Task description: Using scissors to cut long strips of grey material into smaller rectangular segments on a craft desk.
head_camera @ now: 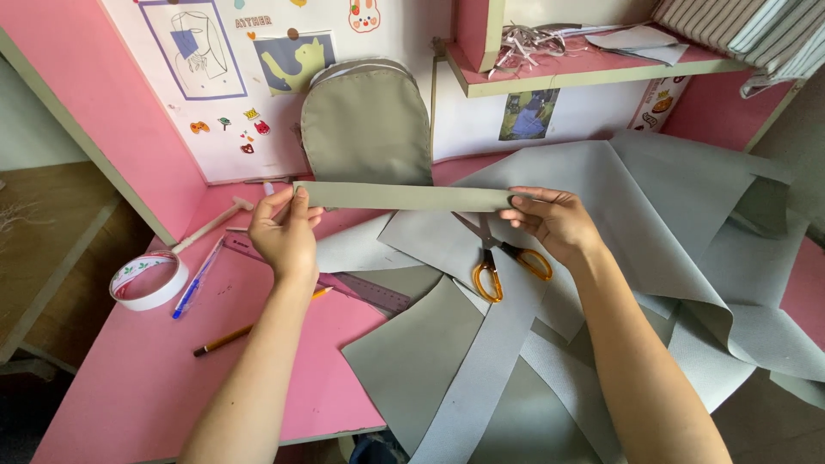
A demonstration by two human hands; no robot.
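We see a long, narrow strip of grey-green fabric (404,196) held level above the pink desk (163,378), stretched straight between the two hands. Its left end sits in the left hand (286,236), where thumb and fingers are pinched together on the cloth near the top edge. Its right end is taken by the right hand (554,222), whose fingers close over the strip from above and clamp it against the thumb; the end of the strip is hidden under those fingers.

Just behind the strip a rounded, dome-shaped piece of the same fabric (367,120) stands upright against the back wall of the desk. Below the strip, between the two wrists, lie orange-handled scissors (503,262) on a spread of large grey fabric sheets (670,223) that cover the right half of the desk and hang over its front edge.

Left of the left hand we find a roll of white tape (148,280), a blue pen (197,278) beside it, and a pencil (225,338) nearer the front. A ruler (369,294) runs out from under the left wrist towards the fabric.
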